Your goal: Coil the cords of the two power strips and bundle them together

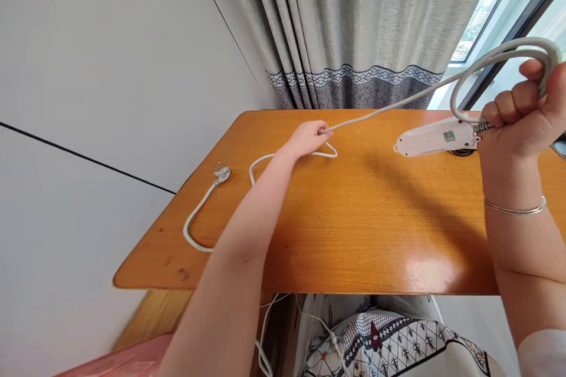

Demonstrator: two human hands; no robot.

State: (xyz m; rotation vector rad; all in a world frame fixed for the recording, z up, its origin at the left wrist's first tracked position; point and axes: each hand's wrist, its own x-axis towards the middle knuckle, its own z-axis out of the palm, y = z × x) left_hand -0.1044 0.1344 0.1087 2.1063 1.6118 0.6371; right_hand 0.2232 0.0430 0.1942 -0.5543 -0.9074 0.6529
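My right hand [522, 100] is raised at the right, its fingers wrapped round loops of a white power cord [407, 100]. From this hand hangs a white power strip [435, 137], tilted, with a small green label facing me. My left hand [309, 136], low over the table, pinches the same cord, which runs stretched between both hands. Past my left hand the cord lies in a bend on the table, partly hidden by my forearm. Its plug [221, 174] rests at the left with the prongs pointing up.
The wooden table [354, 230] has a white wall [88, 70] on its left. Grey curtains [367, 23] hang behind it, and a window [481, 12] is at the right. A dark coiled cable [462, 152] lies behind the strip. More white cables [264, 330] hang below the front edge.
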